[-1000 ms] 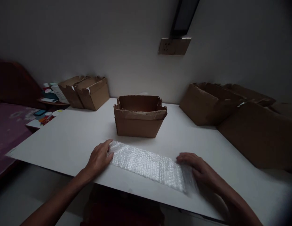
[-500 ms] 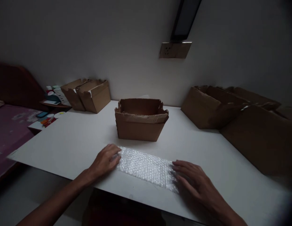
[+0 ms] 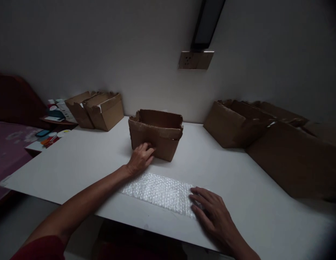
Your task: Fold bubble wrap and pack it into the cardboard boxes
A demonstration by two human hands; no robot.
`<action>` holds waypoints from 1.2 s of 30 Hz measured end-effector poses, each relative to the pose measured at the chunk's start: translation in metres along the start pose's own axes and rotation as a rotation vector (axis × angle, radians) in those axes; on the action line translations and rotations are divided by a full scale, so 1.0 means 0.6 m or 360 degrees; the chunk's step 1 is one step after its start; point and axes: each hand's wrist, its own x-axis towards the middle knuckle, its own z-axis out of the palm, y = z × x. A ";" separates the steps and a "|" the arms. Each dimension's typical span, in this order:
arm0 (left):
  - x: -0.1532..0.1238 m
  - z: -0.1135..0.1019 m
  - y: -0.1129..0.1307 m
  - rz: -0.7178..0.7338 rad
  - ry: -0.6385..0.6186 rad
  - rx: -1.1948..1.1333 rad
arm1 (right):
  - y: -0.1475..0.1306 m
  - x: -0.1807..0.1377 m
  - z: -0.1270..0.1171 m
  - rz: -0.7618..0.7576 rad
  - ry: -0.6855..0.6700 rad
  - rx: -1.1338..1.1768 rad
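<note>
A brown open-topped cardboard box (image 3: 162, 147) stands upright at the middle of the white table, turned slightly. My left hand (image 3: 140, 159) is at its lower front wall, fingertips bent against the cardboard and thumb apart, without a grip on it. Nearer to me lies a flat strip of clear bubble wrap (image 3: 159, 191); my left forearm passes over its left end. On the strip's right end rests my right hand (image 3: 211, 213), open with the fingers spread. The inside floor of the box is hidden from this angle.
Two smaller cardboard boxes (image 3: 108, 113) stand at the back left of the table (image 3: 75, 166). Larger cardboard boxes (image 3: 287, 159) take up the right side. A socket plate (image 3: 196, 60) is on the wall. Left of the table are a bed (image 3: 16, 148) and small household items.
My left hand has left the bubble wrap's left end and reached forward to the box front. The box has turned a little. My right hand stays at the wrap's right end.
</note>
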 end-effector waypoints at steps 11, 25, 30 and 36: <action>0.085 0.069 0.027 -0.0186 -0.0173 -0.0093 | -0.002 -0.002 -0.003 0.0064 0.0013 0.0074; -0.117 -0.084 -0.035 -0.0331 -0.0589 -0.0063 | 0.072 -0.084 -0.071 -0.0206 -0.0136 -0.0090; -0.097 -0.058 -0.031 -0.0334 -0.0595 -0.0053 | 0.012 -0.034 -0.052 -0.0278 -0.0131 -0.0047; 0.028 0.011 -0.015 -0.0326 -0.0268 -0.0037 | -0.166 0.006 -0.068 -0.0378 -0.0385 0.0336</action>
